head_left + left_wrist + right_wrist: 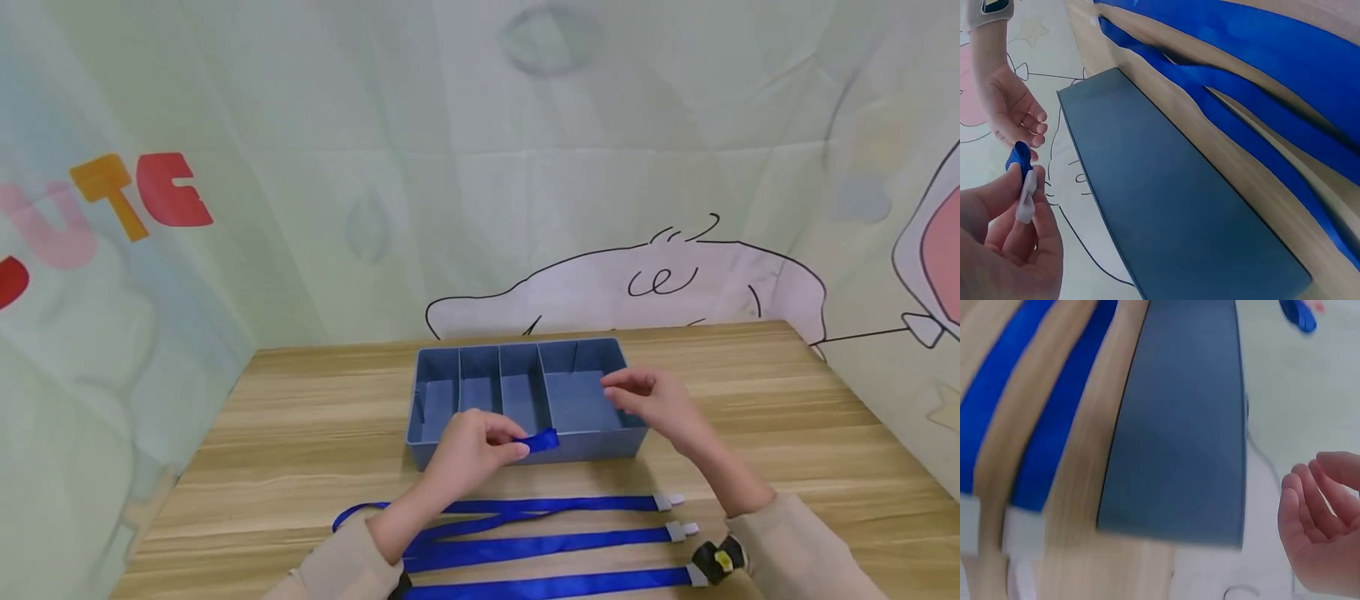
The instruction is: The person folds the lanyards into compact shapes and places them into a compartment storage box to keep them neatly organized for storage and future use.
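Observation:
My left hand (467, 450) pinches a folded blue lanyard (542, 441) between thumb and fingers, just above the front wall of a blue-grey divided box (592, 447). In the left wrist view, a white plastic clip (1026, 203) pokes out from the folded lanyard in that hand. Over the box's right end hovers my right hand (663, 404), fingers loosely bent and holding nothing; the right wrist view shows its palm bare. Four compartments, the right one widest, divide the box.
Several blue lanyards (540, 550) lie stretched across the wooden table (300, 417) in front of the box, their metal-and-white clip ends (678, 531) to the right. A printed cloth backdrop (450, 167) stands behind and beside the table.

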Tool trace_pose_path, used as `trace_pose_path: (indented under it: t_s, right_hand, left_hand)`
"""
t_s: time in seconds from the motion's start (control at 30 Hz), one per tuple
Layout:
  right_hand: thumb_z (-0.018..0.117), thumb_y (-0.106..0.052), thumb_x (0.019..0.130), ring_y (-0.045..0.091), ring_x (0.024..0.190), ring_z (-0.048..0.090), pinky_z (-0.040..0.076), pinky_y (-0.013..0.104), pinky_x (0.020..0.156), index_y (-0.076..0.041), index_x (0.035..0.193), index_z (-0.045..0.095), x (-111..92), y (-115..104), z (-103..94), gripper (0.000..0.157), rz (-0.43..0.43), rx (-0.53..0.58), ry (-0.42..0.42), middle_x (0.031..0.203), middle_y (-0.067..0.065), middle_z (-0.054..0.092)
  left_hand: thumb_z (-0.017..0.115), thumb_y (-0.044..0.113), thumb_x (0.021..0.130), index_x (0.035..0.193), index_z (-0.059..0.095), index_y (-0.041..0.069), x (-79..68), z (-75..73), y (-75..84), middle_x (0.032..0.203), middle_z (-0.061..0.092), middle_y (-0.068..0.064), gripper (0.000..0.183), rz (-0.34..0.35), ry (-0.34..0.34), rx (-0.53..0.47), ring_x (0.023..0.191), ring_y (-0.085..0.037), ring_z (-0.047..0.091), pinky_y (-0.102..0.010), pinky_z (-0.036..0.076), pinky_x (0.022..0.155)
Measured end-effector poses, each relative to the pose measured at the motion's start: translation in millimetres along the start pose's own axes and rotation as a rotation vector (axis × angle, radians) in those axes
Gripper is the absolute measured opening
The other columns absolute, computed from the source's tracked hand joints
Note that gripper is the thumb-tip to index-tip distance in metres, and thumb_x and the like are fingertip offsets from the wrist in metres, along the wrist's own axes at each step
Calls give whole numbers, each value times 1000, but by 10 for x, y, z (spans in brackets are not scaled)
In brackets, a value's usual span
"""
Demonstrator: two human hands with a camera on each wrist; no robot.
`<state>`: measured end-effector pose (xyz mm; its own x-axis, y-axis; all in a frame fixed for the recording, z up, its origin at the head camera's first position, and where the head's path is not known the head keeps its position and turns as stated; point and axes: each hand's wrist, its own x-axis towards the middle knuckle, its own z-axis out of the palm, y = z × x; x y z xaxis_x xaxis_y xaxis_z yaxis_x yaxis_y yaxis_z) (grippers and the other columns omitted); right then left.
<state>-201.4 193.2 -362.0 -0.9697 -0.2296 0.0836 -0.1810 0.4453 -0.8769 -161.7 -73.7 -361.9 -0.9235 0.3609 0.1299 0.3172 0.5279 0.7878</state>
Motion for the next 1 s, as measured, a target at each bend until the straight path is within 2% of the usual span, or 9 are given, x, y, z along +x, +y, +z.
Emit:
trace_pose_path:
  t_s: [0.2,0.33,0.53,0.6,0.73,0.83,1.0]
  right_hand:
    - [64,-6,87,12,73,59,53,26,63,11,109,61,168,199,-154,29,32,-20,157,93,17,65]
    - [63,-5,86,8,72,57,54,25,64,12,113,59,241,335,-190,32,94,-16,202,90,14,61]
    - [54,-6,90,15,78,59,56,31,69,12,123,51,305,433,-201,38,198,54,106,105,24,60]
    - [52,-7,90,16,79,58,56,31,70,12,125,49,311,442,-206,40,230,71,76,107,23,60]
    - [54,-6,89,13,77,57,55,29,67,14,126,47,326,463,-213,42,276,114,38,101,16,62]
    - [55,-5,89,11,76,56,54,27,66,15,127,44,332,480,-224,45,299,131,0,99,13,63]
    - [53,-5,90,13,82,57,54,28,70,16,129,42,332,470,-244,46,296,136,-58,107,19,60]
  left_hand:
    - [73,14,81,88,74,9,8,-53,-56,68,63,7,9,-20,41,36,58,-9,51,-22,43,49]
    - [73,13,81,88,74,9,12,-100,-92,72,66,5,8,-31,62,38,60,-9,52,-22,43,50]
    - [73,12,81,85,74,9,25,-184,-179,71,65,4,5,-17,123,79,58,-9,50,-22,42,50]
    - [73,11,80,83,74,8,39,-207,-206,68,64,4,4,-22,141,85,57,-9,49,-22,42,49]
    - [74,9,78,82,73,6,75,-257,-247,68,64,3,5,-31,171,95,56,-10,50,-23,43,50]
    - [74,9,79,82,73,5,114,-314,-282,69,65,2,5,-40,192,108,57,-10,50,-23,44,51]
    - [73,8,79,82,73,4,183,-436,-342,72,67,-1,5,-54,243,129,59,-11,53,-25,46,53]
